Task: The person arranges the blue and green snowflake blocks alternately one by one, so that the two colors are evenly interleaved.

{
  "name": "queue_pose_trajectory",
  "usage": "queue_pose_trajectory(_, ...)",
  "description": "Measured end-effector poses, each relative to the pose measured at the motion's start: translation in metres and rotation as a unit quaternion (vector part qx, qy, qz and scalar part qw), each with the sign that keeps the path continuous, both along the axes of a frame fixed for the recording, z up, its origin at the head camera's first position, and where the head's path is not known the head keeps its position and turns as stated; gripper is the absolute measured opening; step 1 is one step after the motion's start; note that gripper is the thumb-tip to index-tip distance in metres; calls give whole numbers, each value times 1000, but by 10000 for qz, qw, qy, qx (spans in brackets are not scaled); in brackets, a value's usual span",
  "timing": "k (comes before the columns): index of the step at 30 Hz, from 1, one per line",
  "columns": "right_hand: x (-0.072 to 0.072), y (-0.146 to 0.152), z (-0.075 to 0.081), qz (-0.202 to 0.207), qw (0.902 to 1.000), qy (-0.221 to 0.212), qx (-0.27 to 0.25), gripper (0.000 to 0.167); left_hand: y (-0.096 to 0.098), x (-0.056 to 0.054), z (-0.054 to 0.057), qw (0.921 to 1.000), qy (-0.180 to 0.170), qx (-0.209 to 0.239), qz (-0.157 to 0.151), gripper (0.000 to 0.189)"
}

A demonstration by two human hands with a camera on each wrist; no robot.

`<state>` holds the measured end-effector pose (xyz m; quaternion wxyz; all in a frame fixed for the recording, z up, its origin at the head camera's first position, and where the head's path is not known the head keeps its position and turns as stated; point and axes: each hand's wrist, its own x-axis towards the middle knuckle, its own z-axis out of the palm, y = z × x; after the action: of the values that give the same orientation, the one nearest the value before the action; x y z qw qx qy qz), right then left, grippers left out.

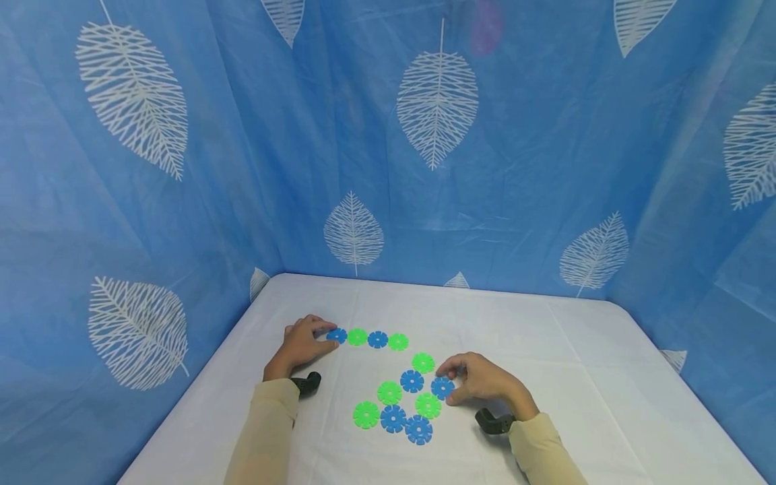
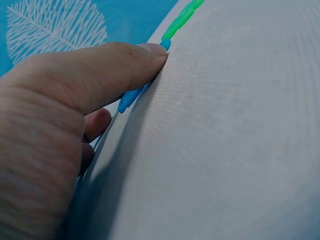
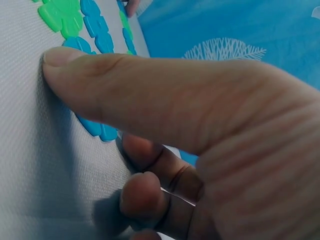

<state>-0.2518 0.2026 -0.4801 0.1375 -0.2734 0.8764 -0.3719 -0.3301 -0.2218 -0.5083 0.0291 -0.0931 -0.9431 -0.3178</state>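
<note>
At the left end of a row of flat, notched plastic discs, my left hand [image 1: 302, 344] holds a blue disc [image 1: 337, 336] between thumb and fingers. The left wrist view shows that disc [image 2: 131, 99] lying on the cloth, partly hidden by the thumb [image 2: 135, 62]. My right hand [image 1: 485, 378] has its thumb and index finger at opposite edges of another blue disc [image 1: 442, 388]. In the right wrist view the thumb [image 3: 95, 82] covers much of this disc [image 3: 102, 131], which lies flat.
Beside the held left disc run a green disc [image 1: 358, 337], a blue disc [image 1: 378, 339] and a green disc [image 1: 398, 342]. Several more green and blue discs [image 1: 393, 418] lie grouped left of my right hand. A white cloth [image 1: 515, 323] covers the table; blue leaf-print curtains [image 1: 515, 168] surround it.
</note>
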Motion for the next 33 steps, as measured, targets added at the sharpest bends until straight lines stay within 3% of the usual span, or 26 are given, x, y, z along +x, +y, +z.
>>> queue_pose_trajectory(16,1,-1,0,-16,10000,30,32,44,1,2,1,10000,-15,-49,26,42)
queue_pose_trajectory(33,1,3,-5,5,9990,436,109,42,2,1,0,10000,-69,-28,12,42)
